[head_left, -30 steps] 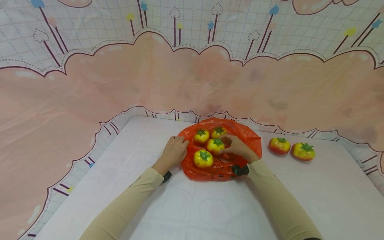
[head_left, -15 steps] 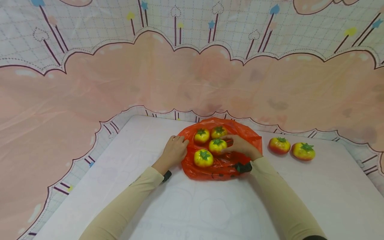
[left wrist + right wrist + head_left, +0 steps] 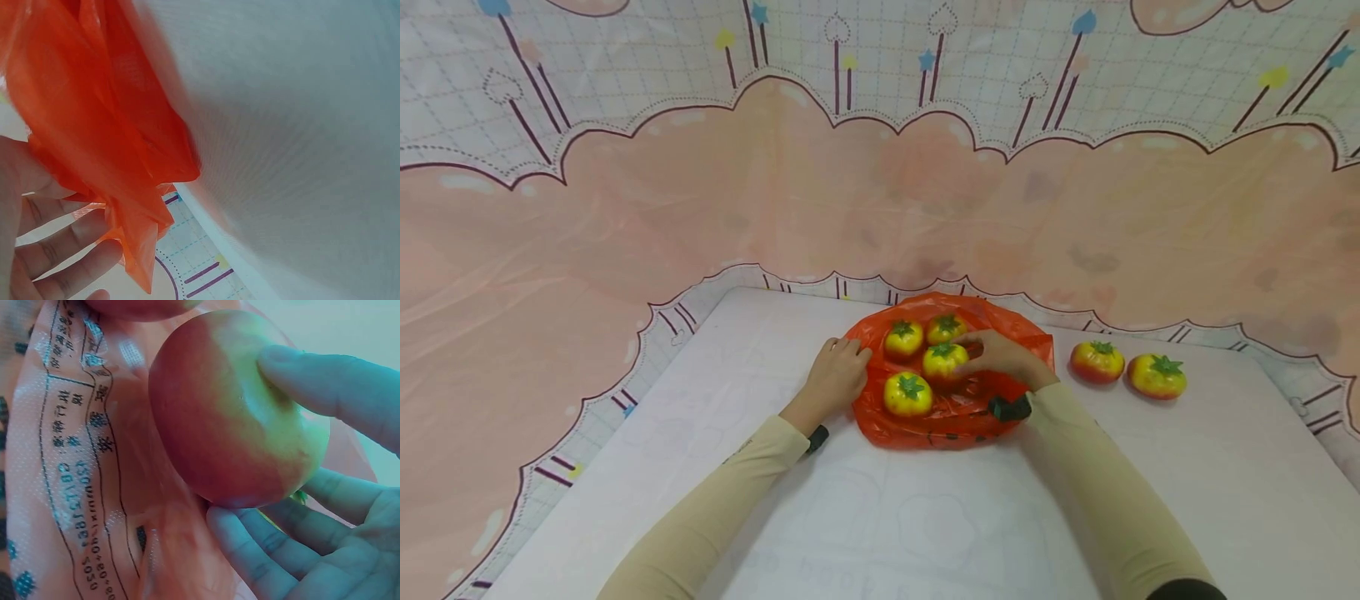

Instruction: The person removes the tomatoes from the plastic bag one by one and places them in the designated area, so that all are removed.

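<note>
An orange plastic bag (image 3: 955,417) lies spread on the white table (image 3: 880,517) with several yellow-red tomatoes on it. My right hand (image 3: 973,354) reaches in from the right and grips the middle tomato (image 3: 945,360). In the right wrist view, the thumb (image 3: 325,378) presses the tomato (image 3: 231,412) from above and the fingers (image 3: 262,550) curl beneath it. My left hand (image 3: 856,360) holds the bag's left edge. The bag's edge (image 3: 106,144) drapes over that hand's fingers (image 3: 62,253) in the left wrist view.
Two more tomatoes (image 3: 1097,361) (image 3: 1157,375) sit on the table to the right of the bag. A pink and checked patterned cloth (image 3: 880,192) hangs behind and around the table. The table's near half is bare white surface.
My right hand has shifted slightly away and to the right, nudging the middle tomato a little. The left hand stays at the bag's edge.
</note>
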Available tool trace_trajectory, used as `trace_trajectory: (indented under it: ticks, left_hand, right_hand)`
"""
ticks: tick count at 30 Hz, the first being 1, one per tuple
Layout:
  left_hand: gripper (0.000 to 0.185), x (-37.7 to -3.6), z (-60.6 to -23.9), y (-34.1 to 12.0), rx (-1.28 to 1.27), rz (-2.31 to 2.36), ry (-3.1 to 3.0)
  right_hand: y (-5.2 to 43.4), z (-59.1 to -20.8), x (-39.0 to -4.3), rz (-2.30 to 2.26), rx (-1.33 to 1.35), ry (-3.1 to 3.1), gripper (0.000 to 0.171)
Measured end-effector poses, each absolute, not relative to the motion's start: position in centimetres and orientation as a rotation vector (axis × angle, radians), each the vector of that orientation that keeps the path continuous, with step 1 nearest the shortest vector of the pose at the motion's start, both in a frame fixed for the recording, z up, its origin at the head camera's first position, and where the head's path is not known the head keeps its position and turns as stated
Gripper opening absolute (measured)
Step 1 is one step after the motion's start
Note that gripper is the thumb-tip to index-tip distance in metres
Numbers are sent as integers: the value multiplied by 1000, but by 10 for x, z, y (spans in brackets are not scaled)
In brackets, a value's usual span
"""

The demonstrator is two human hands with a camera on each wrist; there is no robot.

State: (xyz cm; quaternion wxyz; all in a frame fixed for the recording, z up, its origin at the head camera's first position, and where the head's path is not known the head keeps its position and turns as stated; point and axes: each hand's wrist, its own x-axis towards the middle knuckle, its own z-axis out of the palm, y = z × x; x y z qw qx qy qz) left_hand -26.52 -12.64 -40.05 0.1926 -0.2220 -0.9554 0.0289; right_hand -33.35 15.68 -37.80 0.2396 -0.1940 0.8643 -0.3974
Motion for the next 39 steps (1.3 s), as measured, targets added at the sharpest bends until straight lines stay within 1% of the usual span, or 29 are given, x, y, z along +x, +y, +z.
trace_trajectory:
  ticks: [7,14,25,39]
  left_hand:
    - [16,-267,-402,-126,-627,76,-2671]
    - [16,-268,-403,-126,-626,78,-2667]
    - [16,-267,-402,-126,-617,75,-2692]
    - [17,-267,-401,-127,-612,69,-2710]
  right_hand:
    - [159,-375,-337,-1072,-587,2350,63]
    - [162,-375,-337,-1064,-531,2349,63]
    - [170,-373,-338,-1097,-604,2349,62]
    - [175,-353,-332,-1095,-609,2374,62]
